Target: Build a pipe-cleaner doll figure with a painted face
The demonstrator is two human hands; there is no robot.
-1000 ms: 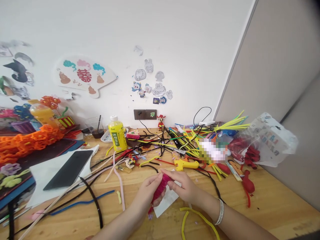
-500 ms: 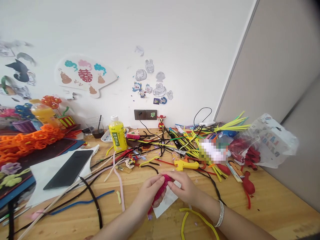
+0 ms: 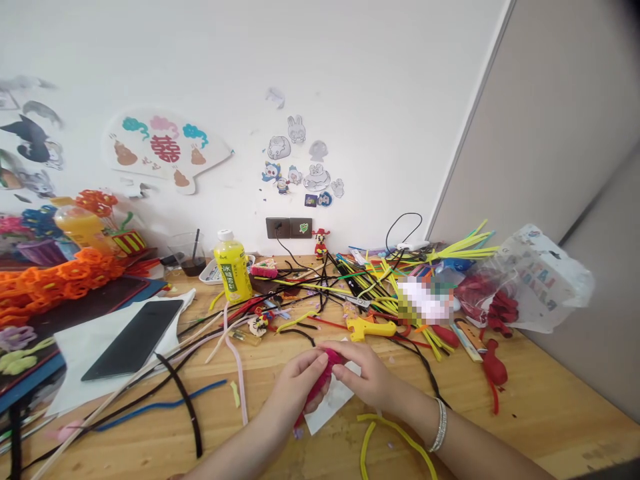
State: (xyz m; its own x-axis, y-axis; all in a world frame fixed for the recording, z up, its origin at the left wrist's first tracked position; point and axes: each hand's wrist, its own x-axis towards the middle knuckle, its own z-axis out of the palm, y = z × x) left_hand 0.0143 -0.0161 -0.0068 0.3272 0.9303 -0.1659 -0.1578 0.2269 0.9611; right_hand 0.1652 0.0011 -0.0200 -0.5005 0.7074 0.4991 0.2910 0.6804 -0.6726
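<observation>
Both hands meet over the front middle of a wooden table (image 3: 540,407). My left hand (image 3: 295,387) wraps its fingers round a fuzzy magenta pipe-cleaner piece (image 3: 325,373), which pokes out above and below the fingers. My right hand (image 3: 367,377), with a silver bracelet on the wrist, pinches the top end of the same piece. Under the hands lies a small white paper sheet (image 3: 330,403). A yellow pipe cleaner (image 3: 395,433) curls on the wood just right of it.
A yellow glue gun (image 3: 373,328) lies behind the hands amid a tangle of pipe cleaners and black cables. A yellow bottle (image 3: 231,267), a dark phone (image 3: 135,340) on white paper, orange pipe-cleaner flowers (image 3: 55,280) and a plastic bag (image 3: 535,277) ring the work spot.
The fingers have shifted slightly on the magenta piece, covering more of it. The view has drifted a little; the table's things have not moved.
</observation>
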